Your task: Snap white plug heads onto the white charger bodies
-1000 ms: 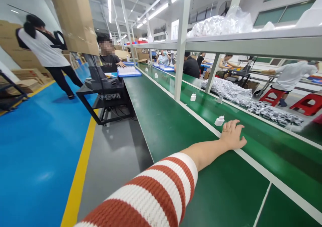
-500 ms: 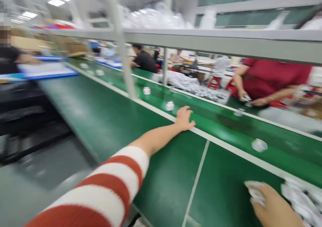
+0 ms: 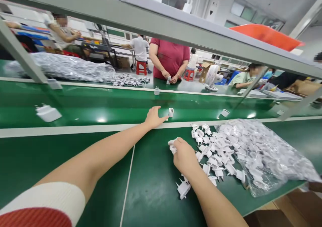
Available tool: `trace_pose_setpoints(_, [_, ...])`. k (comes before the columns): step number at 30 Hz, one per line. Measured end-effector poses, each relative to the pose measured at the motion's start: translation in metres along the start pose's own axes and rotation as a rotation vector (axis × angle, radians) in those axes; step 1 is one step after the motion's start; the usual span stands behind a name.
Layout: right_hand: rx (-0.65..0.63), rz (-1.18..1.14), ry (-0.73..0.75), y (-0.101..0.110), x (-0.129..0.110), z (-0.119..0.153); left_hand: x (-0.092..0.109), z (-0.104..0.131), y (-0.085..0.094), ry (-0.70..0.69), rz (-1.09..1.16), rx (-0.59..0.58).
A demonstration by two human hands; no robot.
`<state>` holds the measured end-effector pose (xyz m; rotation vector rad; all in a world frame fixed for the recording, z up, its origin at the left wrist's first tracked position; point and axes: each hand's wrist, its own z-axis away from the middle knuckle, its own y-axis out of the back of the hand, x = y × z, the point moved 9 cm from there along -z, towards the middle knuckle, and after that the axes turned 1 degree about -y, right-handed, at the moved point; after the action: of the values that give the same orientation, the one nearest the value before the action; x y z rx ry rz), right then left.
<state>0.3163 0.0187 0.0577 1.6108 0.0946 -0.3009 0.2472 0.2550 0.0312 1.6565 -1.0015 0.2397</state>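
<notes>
My left hand point(image 3: 154, 118) reaches over the near edge of the green belt point(image 3: 120, 107), fingers and thumb apart and nothing between them. Just right of its fingertips stands a small white charger point(image 3: 171, 112); a narrow gap seems to separate them. My right hand point(image 3: 185, 157) is closed around a white plug piece point(image 3: 172, 145), held above the green table, partly covered by the fingers. Beside that hand lies a heap of loose white plug pieces point(image 3: 213, 153) with pins. One plug piece point(image 3: 183, 188) lies under my right wrist.
A clear plastic bag point(image 3: 266, 153) full of white pieces lies at the right. More chargers sit along the belt, including one charger point(image 3: 47, 112) at left. A shelf beam point(image 3: 161, 22) crosses above. Opposite, a person in red point(image 3: 169, 57) handles a small white piece.
The view has swung to the right, bringing the heap and bag into sight. My left hand stays open over the belt edge, now close to a charger. My right hand still holds a white piece.
</notes>
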Motion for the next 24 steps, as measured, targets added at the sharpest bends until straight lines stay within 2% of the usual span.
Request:
trace_pose_setpoints(2, [0.009, -0.006, 0.024, -0.003, -0.004, 0.000, 0.016, -0.003, -0.030, 0.070, -0.005, -0.026])
trace_pose_setpoints(4, [0.001, -0.031, 0.042, -0.007, -0.007, 0.000, 0.024, -0.004, -0.047, 0.140, -0.018, -0.038])
trace_pose_setpoints(6, [-0.011, -0.057, 0.044, -0.011, -0.008, 0.000, 0.028, -0.006, -0.052, 0.179, -0.026, -0.052])
trace_pose_setpoints(8, [-0.007, -0.074, 0.034, -0.010, -0.006, 0.000, 0.027, -0.006, -0.049, 0.197, -0.026, -0.059])
trace_pose_setpoints(11, [0.016, -0.119, 0.015, -0.003, -0.002, -0.001, 0.025, 0.000, -0.036, 0.200, -0.011, -0.049])
trace_pose_setpoints(14, [0.019, -0.209, -0.017, 0.002, 0.004, -0.001, 0.024, 0.021, -0.019, 0.151, 0.028, -0.054])
trace_pose_setpoints(17, [-0.009, -0.326, -0.059, -0.001, 0.013, -0.002, 0.017, 0.058, 0.005, 0.077, 0.075, -0.099])
trace_pose_setpoints(20, [-0.032, -0.475, -0.105, -0.008, 0.020, -0.005, 0.001, 0.103, 0.040, 0.020, 0.101, -0.136])
trace_pose_setpoints(22, [-0.044, -0.569, -0.124, -0.012, 0.020, -0.007, -0.007, 0.133, 0.063, -0.010, 0.111, -0.157])
trace_pose_setpoints(24, [-0.074, -0.687, -0.135, -0.017, 0.017, -0.008, -0.010, 0.158, 0.077, -0.049, 0.132, -0.198])
